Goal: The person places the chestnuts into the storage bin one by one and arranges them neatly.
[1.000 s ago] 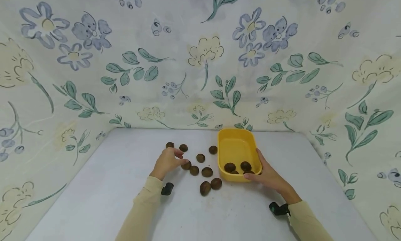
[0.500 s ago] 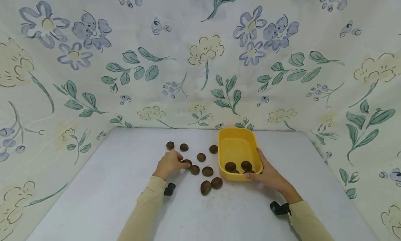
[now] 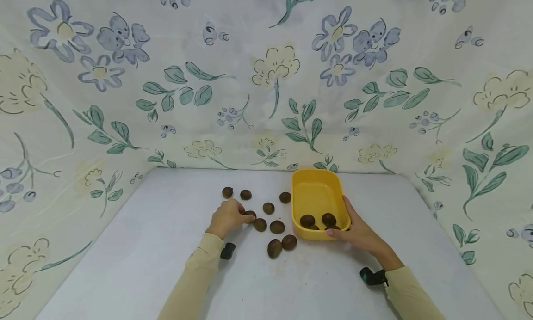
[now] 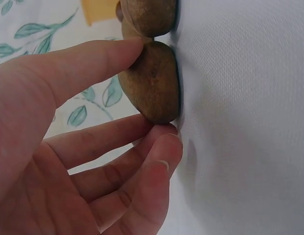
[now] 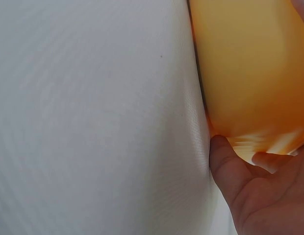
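Observation:
My left hand [image 3: 226, 218] pinches a brown chestnut [image 4: 153, 83] between thumb and fingers. In the left wrist view the thumb lies against one side of it and the fingertips meet the opposite side, right at the table surface. Another chestnut [image 3: 260, 224] sits directly beside the pinched one. On the right, my right hand [image 3: 359, 236] holds a yellow plastic tub [image 3: 314, 236] at its near right corner, thumb over the rim and fingers along the outer side. Several chestnuts [image 3: 307, 220] lie at the tub's near end.
More loose chestnuts [image 3: 277, 226] are scattered across the white table [image 3: 291, 290] left of the tub. Two of them, including this near chestnut [image 3: 274, 249], lie side by side toward the front. A floral cloth [image 3: 250, 93] hangs behind the table and along its sides.
My left hand has come slightly right and down and its thumb and fingers have closed about the chestnut. The right hand and tub hold still; the head view shifts slightly.

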{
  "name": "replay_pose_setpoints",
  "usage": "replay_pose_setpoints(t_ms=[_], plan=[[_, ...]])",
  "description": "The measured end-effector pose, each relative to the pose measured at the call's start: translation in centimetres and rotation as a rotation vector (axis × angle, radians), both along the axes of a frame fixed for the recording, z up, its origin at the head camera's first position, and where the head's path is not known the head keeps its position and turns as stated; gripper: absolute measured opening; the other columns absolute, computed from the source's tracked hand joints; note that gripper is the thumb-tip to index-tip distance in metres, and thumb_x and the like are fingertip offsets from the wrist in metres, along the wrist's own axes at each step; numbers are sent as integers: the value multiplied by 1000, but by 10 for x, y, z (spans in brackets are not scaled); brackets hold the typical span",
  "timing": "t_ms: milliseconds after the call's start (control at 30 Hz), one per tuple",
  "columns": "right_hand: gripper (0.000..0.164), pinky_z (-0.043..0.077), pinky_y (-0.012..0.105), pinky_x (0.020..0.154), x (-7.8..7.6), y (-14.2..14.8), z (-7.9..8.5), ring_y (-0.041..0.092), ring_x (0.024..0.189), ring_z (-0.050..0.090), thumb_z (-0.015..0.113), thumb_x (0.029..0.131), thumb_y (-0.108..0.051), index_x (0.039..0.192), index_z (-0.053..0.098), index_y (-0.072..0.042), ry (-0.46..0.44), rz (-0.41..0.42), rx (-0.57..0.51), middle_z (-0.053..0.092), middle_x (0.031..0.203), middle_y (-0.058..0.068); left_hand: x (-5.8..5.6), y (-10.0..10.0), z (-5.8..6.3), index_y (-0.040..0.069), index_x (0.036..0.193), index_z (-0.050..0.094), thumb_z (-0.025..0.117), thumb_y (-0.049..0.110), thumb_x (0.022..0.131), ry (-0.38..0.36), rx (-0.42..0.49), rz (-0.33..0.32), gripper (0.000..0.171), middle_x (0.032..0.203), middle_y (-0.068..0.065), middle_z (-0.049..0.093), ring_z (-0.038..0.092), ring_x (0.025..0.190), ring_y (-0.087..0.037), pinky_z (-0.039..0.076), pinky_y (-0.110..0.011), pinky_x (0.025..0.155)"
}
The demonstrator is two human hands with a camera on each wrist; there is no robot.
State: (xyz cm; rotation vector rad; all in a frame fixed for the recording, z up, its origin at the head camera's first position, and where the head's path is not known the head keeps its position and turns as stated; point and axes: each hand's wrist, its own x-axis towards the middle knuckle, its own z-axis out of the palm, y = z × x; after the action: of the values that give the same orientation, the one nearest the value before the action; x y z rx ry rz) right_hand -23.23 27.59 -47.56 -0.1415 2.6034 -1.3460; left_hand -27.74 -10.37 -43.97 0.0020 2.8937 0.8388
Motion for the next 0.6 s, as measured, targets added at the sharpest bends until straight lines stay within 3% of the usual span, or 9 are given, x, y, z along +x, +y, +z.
replay_pose_setpoints(t_ms=[133, 433, 600], plan=[[129, 22, 70, 122, 0, 0, 0, 47, 158, 17, 82, 83, -52, 166, -11, -21, 6, 3, -4, 4, 175, 19, 0, -1, 1, 3, 90, 76, 83, 32, 86, -10, 12, -1, 29, 80, -6, 69, 58, 70, -19, 44, -30, 60], [129, 20, 70, 122, 0, -1, 1, 47, 159, 13, 81, 83, -53, 166, -12, -21, -9, -1, 5, 2, 175, 19, 0, -4, 0, -3, 113, 73, 84, 34, 85, -3, -41, 0, 48, 106, -15, 74, 65, 84, -24, 56, -43, 77], [129, 20, 70, 122, 1, 0, 1, 47, 159, 13, 81, 83, -53, 166, -12, -21, -7, 0, 3, 2, 175, 19, 0, -3, -2, -3, 109, 72, 87, 36, 82, 17, -51, 11, 50, 106, -16, 73, 64, 83, -25, 55, -46, 77]])
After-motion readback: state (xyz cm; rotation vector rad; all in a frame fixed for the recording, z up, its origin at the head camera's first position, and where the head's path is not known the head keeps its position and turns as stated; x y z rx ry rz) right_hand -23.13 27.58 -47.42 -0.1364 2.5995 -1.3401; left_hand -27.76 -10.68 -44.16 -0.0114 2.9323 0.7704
